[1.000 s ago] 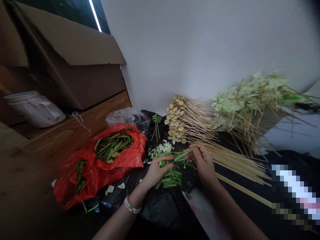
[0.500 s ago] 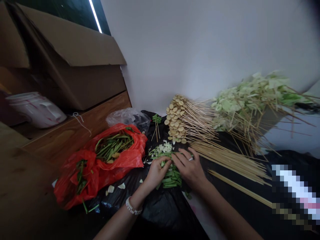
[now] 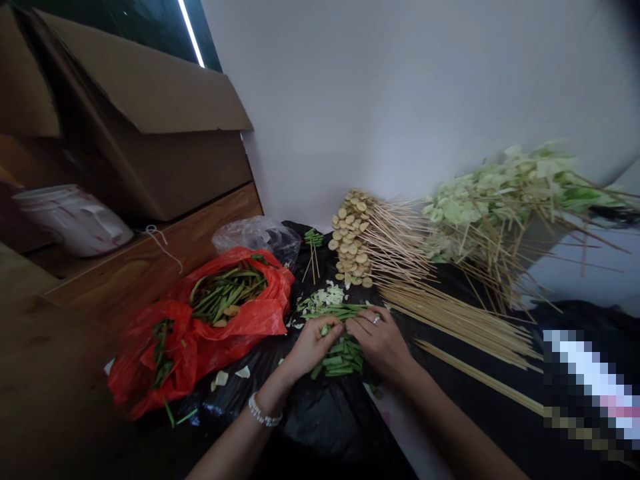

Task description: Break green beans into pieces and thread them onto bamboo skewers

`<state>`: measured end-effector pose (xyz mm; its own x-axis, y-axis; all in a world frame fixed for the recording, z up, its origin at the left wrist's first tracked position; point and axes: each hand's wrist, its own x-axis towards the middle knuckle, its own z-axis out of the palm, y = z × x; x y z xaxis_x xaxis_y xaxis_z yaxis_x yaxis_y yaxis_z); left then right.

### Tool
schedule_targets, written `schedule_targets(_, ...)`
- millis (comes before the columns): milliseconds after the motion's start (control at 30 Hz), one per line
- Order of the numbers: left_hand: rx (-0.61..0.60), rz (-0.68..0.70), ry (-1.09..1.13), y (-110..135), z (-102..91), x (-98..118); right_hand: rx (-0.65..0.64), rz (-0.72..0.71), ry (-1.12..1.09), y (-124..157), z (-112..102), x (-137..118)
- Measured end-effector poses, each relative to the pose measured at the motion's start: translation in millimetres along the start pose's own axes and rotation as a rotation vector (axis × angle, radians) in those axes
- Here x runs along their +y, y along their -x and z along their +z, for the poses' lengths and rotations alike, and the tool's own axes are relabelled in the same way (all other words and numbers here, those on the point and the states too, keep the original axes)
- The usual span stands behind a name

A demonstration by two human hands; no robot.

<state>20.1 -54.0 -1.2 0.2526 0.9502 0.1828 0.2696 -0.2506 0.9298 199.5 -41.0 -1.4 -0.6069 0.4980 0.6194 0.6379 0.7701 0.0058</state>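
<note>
My left hand (image 3: 311, 345) and my right hand (image 3: 380, 340) meet over a heap of cut green stalk pieces (image 3: 340, 360) on a black plastic sheet (image 3: 325, 413). The left hand's fingers are curled round a short green piece. My right hand, with a ring on one finger, lies palm down on the heap, its fingers bent onto the long green stalks (image 3: 337, 310); what they grip is hidden. Chopped pale bits (image 3: 327, 295) lie just beyond.
Bare bamboo skewers (image 3: 460, 320) lie to the right. Skewers of round beige slices (image 3: 353, 240) and of pale green leaves (image 3: 500, 200) sit behind. A red bag with green stalks (image 3: 225, 300) lies left, a cardboard box (image 3: 150, 120) and white tub (image 3: 70, 217) beyond.
My right hand held a long green stalk up a second ago. It has since come down and left onto the heap beside the left hand, which barely moved.
</note>
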Motion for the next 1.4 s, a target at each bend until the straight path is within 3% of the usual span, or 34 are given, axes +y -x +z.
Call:
schedule_targets(167, -0.059, -0.149, 0.238, 1.2, -2.0, -2.0, 0.073, 0.065, -0.122, 0.2, 1.0, -4.1)
schedule_targets(433, -0.049, -0.174, 0.446, 1.0, 0.6, 0.3, 0.076, 0.24, -0.428, -2.3, -1.4, -9.7)
schedule_targets(733, -0.005, -0.213, 0.302, -1.6, 0.4, -0.1, 0.257, 0.614, -0.717, -3.5, -17.5, 18.0)
schedule_targets(967, 0.094, -0.193, 0.283, -3.9, 1.4, -3.8, 0.162, 0.858, -1.102, -4.2, -14.3, 16.9)
schedule_targets(1100, 0.109, -0.236, 0.335, -3.6, 1.2, -6.4, 0.162, 0.864, -1.19, -7.8, -13.1, 9.8)
schedule_targets(1267, 0.046, -0.125, 0.217, -2.0, 0.7, -2.3, 0.102, 0.829, -1.234, -7.0, -7.8, 5.3)
schedule_targets(1333, 0.023, -0.075, 0.151, -1.8, 1.1, -1.1, 0.082, 0.775, -1.164, -5.5, -6.9, 5.3)
schedule_targets(1400, 0.015, -0.038, 0.084, -1.9, 1.8, -1.3, 0.089, 0.638, -0.95, -4.1, -8.2, 6.3)
